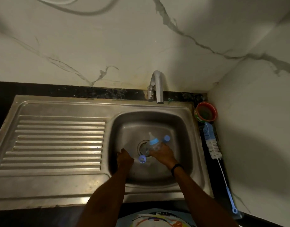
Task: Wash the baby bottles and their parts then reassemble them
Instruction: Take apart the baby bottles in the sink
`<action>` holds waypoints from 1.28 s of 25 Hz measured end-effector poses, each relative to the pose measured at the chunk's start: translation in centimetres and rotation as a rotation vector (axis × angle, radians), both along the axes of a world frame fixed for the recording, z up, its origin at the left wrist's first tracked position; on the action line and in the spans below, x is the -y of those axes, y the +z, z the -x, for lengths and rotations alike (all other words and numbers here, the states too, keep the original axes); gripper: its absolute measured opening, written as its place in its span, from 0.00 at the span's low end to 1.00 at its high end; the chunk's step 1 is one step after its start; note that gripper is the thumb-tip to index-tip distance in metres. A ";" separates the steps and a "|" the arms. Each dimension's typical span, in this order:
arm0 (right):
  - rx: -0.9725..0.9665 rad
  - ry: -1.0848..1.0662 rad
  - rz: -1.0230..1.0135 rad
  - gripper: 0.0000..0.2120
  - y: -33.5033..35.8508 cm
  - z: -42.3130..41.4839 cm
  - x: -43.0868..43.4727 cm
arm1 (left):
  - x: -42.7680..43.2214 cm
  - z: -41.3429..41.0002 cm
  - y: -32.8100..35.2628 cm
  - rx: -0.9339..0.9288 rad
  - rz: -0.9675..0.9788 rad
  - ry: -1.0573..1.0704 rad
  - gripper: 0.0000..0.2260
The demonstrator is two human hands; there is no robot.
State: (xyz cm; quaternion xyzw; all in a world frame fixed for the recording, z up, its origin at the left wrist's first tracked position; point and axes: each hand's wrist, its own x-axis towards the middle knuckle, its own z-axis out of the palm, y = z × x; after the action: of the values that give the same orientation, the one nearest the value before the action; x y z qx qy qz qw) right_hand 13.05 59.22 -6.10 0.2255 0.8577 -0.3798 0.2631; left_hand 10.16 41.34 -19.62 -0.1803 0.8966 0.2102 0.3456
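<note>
Closest in, a printed shirt (157,220) at the bottom edge, and two bare forearms reach out over the bench (222,182) into the steel sink (186,128). The right hand (163,154), black wristband (177,167) on the wrist, grasps a clear baby bottle (154,145) low over the drain (141,147), with the blue collar and pale teat (151,135) pointing away from the person. The left hand (124,158) sits knuckles up by the basin's left wall, fingers curled under, and nothing shows in its grip. Between the two hands a small blue ring (142,158) lies on the sink floor. Just beyond the right hand's fingers sits a round blue cap (166,138). Further out past both hands stands the chrome faucet (157,86). Well off to the right of the right hand, a blue-handled bottle brush (213,148) lies along the bench, a red-rimmed bowl (205,113) at its far end. Left of the left hand is the ribbed draining board (59,141).
</note>
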 end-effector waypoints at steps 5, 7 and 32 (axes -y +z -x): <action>0.031 0.001 0.009 0.11 -0.8 0.9 1.0 | -0.6 0.1 2.3 -0.111 -0.014 0.079 0.21; 0.061 0.046 0.039 0.09 -0.3 0.9 1.4 | -0.7 0.9 5.1 -0.243 -0.268 0.268 0.12; -0.435 0.308 -0.374 0.22 6.0 -2.0 5.5 | -1.0 -1.9 18.9 -0.537 -0.634 0.630 0.16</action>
State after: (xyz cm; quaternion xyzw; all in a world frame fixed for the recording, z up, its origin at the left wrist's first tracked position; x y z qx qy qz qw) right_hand 15.05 53.68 -0.11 0.0513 0.9727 -0.2108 0.0822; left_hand 12.01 42.37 -0.72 -0.2678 0.7480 0.6042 0.0611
